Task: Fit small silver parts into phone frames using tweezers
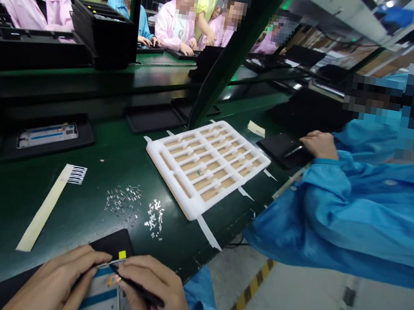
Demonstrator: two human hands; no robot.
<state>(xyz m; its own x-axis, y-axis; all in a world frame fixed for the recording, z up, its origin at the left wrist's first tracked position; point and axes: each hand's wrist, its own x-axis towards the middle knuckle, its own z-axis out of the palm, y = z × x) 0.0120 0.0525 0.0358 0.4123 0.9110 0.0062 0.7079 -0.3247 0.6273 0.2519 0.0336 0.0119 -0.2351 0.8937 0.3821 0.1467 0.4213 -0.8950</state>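
Note:
A phone frame (100, 293) with blue strips and a small orange flex piece lies on a black tray (115, 240) at the bottom of the view. My left hand (59, 278) grips its upper edge between thumb and fingers. In my right hand (164, 291) are slim black tweezers (144, 291), their tip by the frame's upper edge, where my fingers partly hide it. A yellow tab (122, 254) shows between the hands. Beyond them lie small metal pieces (122, 203) and a pile of white bits (154, 217). A pale paper strip (42, 212) holds several dark-and-white slips at its top.
A white slotted foam tray (205, 163) is taped to the green bench (111, 155). Another phone frame (48, 136) rests in a black tray at left. A green post (240, 49) rises behind. At right sits a co-worker in blue (360, 212); others work across the bench.

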